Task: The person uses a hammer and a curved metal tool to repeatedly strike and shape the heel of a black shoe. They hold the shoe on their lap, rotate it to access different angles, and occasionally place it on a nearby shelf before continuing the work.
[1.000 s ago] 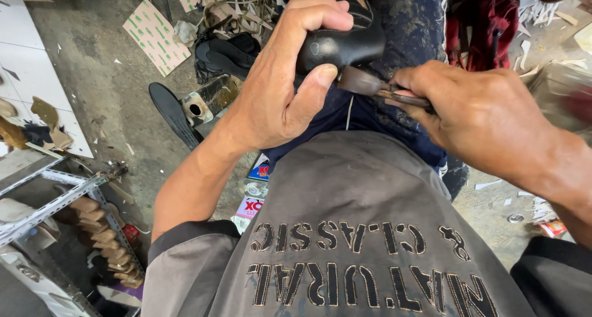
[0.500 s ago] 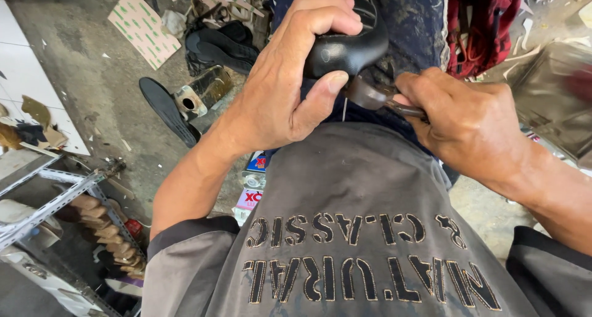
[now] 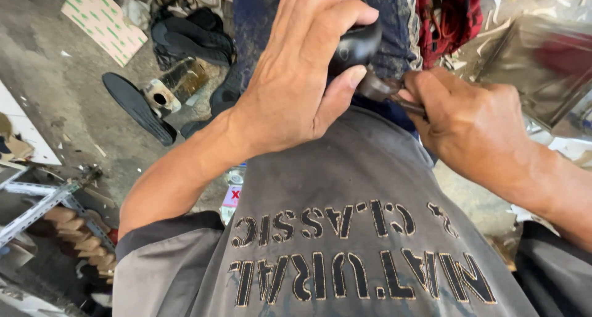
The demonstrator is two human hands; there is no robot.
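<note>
Two bare hands meet over the lap of a person in a grey shirt [image 3: 345, 230] with dark stencilled letters. Far left, on the concrete floor [image 3: 55, 76], lies a metal angle bar [image 3: 37, 209] with a row of tan wooden pieces [image 3: 77, 234] beside it. Further in, a flat black sole [image 3: 137, 107] lies near a small open tin [image 3: 159, 99] and a brush [image 3: 185, 76]; a black shoe [image 3: 191, 36] sits behind them, and a pale sheet with green marks [image 3: 102, 21] lies toward the top left corner of the floor. The left hand [image 3: 296, 82] reaches up from the lower left, its grip closed around a black shoe part [image 3: 356, 45], fingers wrapped over the top and the thumb pressed under it. That black piece sits high in the middle, in front of blue patterned trousers [image 3: 259, 21]. Just right of it, the right hand [image 3: 475, 126] has its grip tight on a thin dark tool [image 3: 382, 89], whose end touches the black piece beside the left thumb. Red cloth [image 3: 450, 15] hangs behind, and crumpled clear plastic [image 3: 530, 64] fills the right edge.
</note>
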